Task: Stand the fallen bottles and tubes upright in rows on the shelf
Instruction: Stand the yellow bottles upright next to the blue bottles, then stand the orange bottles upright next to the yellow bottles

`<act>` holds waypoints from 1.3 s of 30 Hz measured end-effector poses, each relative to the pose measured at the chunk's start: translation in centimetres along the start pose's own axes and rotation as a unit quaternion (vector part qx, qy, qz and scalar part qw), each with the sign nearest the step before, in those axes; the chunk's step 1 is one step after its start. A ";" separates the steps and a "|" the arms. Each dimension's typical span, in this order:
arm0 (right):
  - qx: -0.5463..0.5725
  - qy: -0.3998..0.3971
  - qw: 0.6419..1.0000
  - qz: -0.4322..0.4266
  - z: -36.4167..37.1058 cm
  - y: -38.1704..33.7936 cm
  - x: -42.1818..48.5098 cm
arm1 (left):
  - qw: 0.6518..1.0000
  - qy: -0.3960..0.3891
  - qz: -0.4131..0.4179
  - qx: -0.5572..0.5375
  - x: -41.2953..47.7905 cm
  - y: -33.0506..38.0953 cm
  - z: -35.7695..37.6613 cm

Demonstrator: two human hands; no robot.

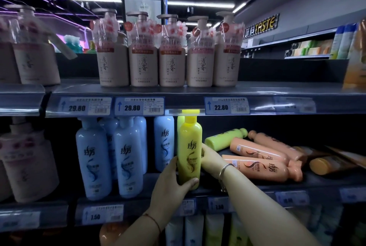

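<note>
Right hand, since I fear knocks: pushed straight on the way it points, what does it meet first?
Right hand meets the upright yellow bottle, its fingers hidden behind it; beyond, probably the blue bottle, depth unclear.

Dim view under glaring ceiling strip lights [200, 5], lower shelf [320, 181] in deep shadow, edges bent and blurred.

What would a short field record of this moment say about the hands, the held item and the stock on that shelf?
left hand: grips the yellow bottle low down, thumb across its front
right hand: against that bottle's right side, fingers hidden behind it
held item: upright, base near the shelf front edge
upright stock: blue bottles, to its left
fallen stock: green bottle, peach bottles, amber bottle, lying to its right
task: unfinished
</note>
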State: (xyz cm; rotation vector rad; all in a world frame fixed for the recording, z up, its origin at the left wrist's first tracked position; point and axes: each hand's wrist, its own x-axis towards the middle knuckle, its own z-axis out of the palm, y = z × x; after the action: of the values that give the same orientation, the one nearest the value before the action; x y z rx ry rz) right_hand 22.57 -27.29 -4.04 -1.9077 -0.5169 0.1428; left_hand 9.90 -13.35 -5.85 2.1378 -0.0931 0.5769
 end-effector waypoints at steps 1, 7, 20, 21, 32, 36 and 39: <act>0.030 -0.003 1.000 0.000 -0.1 -0.2 -0.4 | 1.000 0.000 0.001 0.004 0.0 0.0 0.0; 0.075 0.036 0.996 -0.008 -1.6 -1.3 -3.5 | 1.000 -0.015 -0.018 -0.016 -0.1 -0.7 0.2; 0.085 0.199 0.975 -0.052 -11.8 1.7 -13.5 | 0.966 0.002 0.251 0.058 2.0 8.6 4.6; 0.076 0.205 0.974 -0.055 -12.4 2.1 -13.6 | 0.971 -0.008 0.227 0.068 3.2 9.0 5.8; 0.027 0.208 0.977 -0.040 -18.1 5.0 -14.1 | 0.988 -0.050 -0.044 0.142 6.4 7.9 12.1; 0.054 0.204 0.976 -0.049 -19.1 5.4 -14.0 | 0.990 -0.024 -0.043 0.129 6.1 8.6 13.0; 0.031 0.210 0.975 -0.063 -20.0 5.6 -14.5 | 0.992 -0.028 -0.041 0.112 5.8 9.1 13.9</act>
State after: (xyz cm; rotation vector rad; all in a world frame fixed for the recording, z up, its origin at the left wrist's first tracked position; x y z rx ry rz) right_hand 17.91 -52.20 -3.33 -1.7719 -0.3375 -0.3192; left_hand 17.72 -28.90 -3.29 2.3642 0.0295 0.4986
